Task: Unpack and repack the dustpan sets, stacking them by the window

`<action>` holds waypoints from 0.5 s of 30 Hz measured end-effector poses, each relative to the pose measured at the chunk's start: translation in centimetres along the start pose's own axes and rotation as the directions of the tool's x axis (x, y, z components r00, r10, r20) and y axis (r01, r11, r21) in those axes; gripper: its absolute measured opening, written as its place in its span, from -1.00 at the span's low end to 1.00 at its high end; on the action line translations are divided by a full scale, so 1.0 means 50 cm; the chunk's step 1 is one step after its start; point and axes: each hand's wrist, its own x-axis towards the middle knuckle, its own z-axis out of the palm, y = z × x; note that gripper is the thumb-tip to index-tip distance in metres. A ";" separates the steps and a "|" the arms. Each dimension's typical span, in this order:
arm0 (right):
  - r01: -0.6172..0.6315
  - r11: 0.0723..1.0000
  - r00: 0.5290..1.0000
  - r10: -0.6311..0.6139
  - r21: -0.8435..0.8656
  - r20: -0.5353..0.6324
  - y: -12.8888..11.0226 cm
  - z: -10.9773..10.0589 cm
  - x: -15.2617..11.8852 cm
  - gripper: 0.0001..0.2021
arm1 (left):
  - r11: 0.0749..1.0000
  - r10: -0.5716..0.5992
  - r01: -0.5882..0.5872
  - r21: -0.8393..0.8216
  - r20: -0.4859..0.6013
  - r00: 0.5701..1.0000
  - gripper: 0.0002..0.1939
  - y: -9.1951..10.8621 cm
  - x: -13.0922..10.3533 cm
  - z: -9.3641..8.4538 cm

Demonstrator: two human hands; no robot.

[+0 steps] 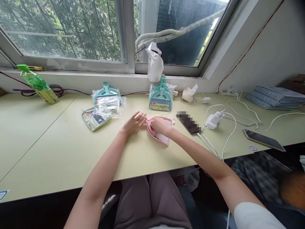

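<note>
Left fingers (141, 116): extended at pink dustpan (151, 129), grip unclear
Right fingers (155, 121): curled over it, grip hidden
Behind: wrapped green dustpans (161, 94)
Beside: a phone (190, 123)

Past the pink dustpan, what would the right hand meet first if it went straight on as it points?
Probably the left hand, its fingers by the narrow end of the pink dustpan, though depth there is hard to judge.

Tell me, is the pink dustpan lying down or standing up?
Lying down: the dustpan spreads low on the table, handle toward the left hand, right hand over it.
</note>
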 end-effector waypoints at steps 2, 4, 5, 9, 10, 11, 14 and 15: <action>-0.019 1.000 1.000 0.019 0.001 0.004 -0.005 -0.004 0.000 -0.72 | 1.000 -0.005 0.006 -0.023 0.016 1.000 -0.51 0.007 0.008 0.000; -0.069 0.998 0.997 0.069 0.001 0.017 -0.014 -0.010 0.002 -0.71 | 0.999 -0.025 0.025 -0.020 0.025 0.999 -0.53 0.015 0.017 0.000; -0.089 0.996 0.996 0.089 0.007 0.024 -0.019 -0.013 0.003 -0.71 | 0.999 -0.035 0.035 -0.010 0.024 0.999 -0.53 0.019 0.022 0.001; -0.099 0.993 0.995 0.098 0.066 0.020 -0.029 -0.024 0.011 -0.69 | 0.997 -0.068 0.068 0.035 -0.007 0.998 -0.55 0.029 0.032 0.008; -0.099 0.992 0.995 0.098 0.075 0.018 -0.029 -0.025 0.013 -0.69 | 0.997 -0.070 0.071 0.044 -0.017 0.997 -0.56 0.030 0.032 0.010; -0.103 0.992 0.995 0.102 0.077 0.021 -0.029 -0.025 0.014 -0.69 | 0.996 -0.068 0.070 0.048 -0.028 0.997 -0.56 0.030 0.032 0.012; -0.120 0.992 0.993 0.119 0.046 0.027 -0.035 -0.021 0.022 -0.68 | 0.997 -0.072 0.072 -0.003 -0.073 0.995 -0.57 0.027 0.033 0.019; -0.124 0.992 0.992 0.124 0.031 0.022 -0.037 -0.019 0.025 -0.68 | 0.997 -0.080 0.077 -0.031 -0.088 0.993 -0.57 0.025 0.033 0.021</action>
